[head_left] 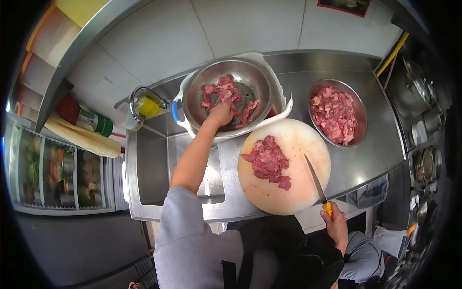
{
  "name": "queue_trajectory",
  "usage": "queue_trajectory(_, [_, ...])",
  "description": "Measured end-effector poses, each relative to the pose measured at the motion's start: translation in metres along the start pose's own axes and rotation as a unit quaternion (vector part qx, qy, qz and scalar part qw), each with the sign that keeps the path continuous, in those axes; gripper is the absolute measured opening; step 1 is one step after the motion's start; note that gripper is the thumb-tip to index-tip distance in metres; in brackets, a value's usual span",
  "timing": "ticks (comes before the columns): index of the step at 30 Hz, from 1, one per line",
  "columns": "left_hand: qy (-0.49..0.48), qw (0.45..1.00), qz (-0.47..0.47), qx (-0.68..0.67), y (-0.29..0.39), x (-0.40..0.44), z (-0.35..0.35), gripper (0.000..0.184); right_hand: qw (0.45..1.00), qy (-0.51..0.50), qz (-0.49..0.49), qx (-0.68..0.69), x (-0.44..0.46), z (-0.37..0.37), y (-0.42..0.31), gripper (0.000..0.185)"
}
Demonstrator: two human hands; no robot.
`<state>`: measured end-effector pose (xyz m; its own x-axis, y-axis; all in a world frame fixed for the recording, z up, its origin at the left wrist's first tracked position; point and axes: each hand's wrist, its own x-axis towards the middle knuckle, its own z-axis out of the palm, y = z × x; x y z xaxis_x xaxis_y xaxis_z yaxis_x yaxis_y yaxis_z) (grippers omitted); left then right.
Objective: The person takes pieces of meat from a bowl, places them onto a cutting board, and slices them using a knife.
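My left hand (222,113) reaches down into a large metal bowl (262,79), its fingers closed on raw meat; the fingertips are partly hidden. Loose pieces of raw meat (225,88) lie around it in the bowl. My right hand (335,224) is wrapped round the orange handle of a knife (315,180). The blade rests over the right side of a round cutting board (260,197), its tip pointing away from me. Left of the blade, a pile of raw meat (267,159) sits on the board.
A second metal bowl (364,120) full of cut meat (333,115) stands on the steel counter at right. The large bowl sits in a white plastic container (284,108) beside the sink (149,168). A faucet (138,103) and bottle of yellow liquid (147,107) are at left.
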<state>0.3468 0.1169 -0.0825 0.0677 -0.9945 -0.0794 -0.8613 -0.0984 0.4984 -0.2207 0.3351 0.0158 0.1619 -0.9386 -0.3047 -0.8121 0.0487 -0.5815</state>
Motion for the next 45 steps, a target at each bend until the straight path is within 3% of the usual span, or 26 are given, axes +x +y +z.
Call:
queue_trajectory(3, [0.076,0.993,-0.023,0.088,0.034,0.004,0.013,0.032,1.0,-0.007,0.01,0.01,-0.003,0.004,0.003,0.041])
queue_trajectory(5, [-0.014,0.98,-0.056,0.189,0.039,0.017,0.028,0.031,1.0,-0.012,0.013,0.005,-0.008,0.008,0.006,0.042])
queue_trajectory(6, [-0.011,0.98,-0.054,0.191,0.037,0.022,0.023,0.031,1.0,-0.015,0.016,0.012,-0.008,0.01,0.009,0.042])
queue_trajectory(8, [-0.079,0.996,0.046,-0.023,0.032,0.032,0.011,0.033,0.999,-0.008,0.025,0.026,-0.011,0.011,0.012,0.043])
queue_trajectory(9, [-0.083,0.995,0.053,-0.02,0.027,0.035,0.012,0.033,0.999,0.006,0.023,0.024,-0.013,0.011,0.014,0.042])
queue_trajectory(11, [-0.051,0.926,0.022,-0.373,0.013,0.035,0.013,0.03,0.999,0.022,0.019,0.025,-0.015,0.012,0.017,0.042])
queue_trajectory(12, [-0.095,0.888,-0.036,-0.449,0.047,0.014,-0.018,0.023,0.999,0.018,0.023,0.042,-0.016,0.011,0.02,0.042])
queue_trajectory(15, [-0.038,0.866,-0.007,-0.499,0.067,0.006,-0.032,0.028,0.998,0.016,0.021,0.049,-0.016,0.009,0.02,0.041])
queue_trajectory(21, [-0.028,0.837,0.08,-0.54,0.107,-0.013,-0.036,0.021,0.999,0.014,-0.003,0.04,-0.007,0.008,0.025,0.041])
queue_trajectory(25, [-0.026,0.856,0.072,-0.511,0.139,-0.034,-0.03,0.02,0.999,0.017,-0.007,0.039,-0.004,0.012,0.033,0.043])
queue_trajectory(27, [-0.075,0.814,0.074,-0.572,0.145,-0.044,-0.017,0.021,0.999,0.019,-0.005,0.029,-0.006,0.011,0.035,0.042])
queue_trajectory(29, [-0.086,0.805,0.039,-0.586,0.16,-0.059,-0.012,0.021,0.998,0.005,-0.006,0.061,-0.007,0.01,0.032,0.041])
queue_trajectory(32, [-0.154,0.711,0.037,-0.685,0.159,-0.07,0.005,0.024,0.998,0.004,0.002,0.058,-0.011,0.009,0.031,0.039])
queue_trajectory(35, [-0.185,0.662,0.002,-0.727,0.174,-0.086,0.013,0.024,0.999,0.007,0.007,0.052,-0.014,0.009,0.037,0.04])
queue_trajectory(39, [-0.198,0.633,-0.034,-0.747,0.193,-0.103,0.013,0.02,0.999,0.019,0.007,0.032,-0.019,0.011,0.042,0.041])
queue_trajectory(43, [-0.185,0.693,0.032,-0.696,0.175,-0.109,0.04,0.014,0.999,0.006,0.009,0.051,-0.022,0.011,0.045,0.042])
queue_trajectory(45, [-0.162,0.852,-0.024,-0.497,0.18,-0.128,0.042,0.024,0.999,0.007,0.01,0.052,-0.024,0.013,0.046,0.042])
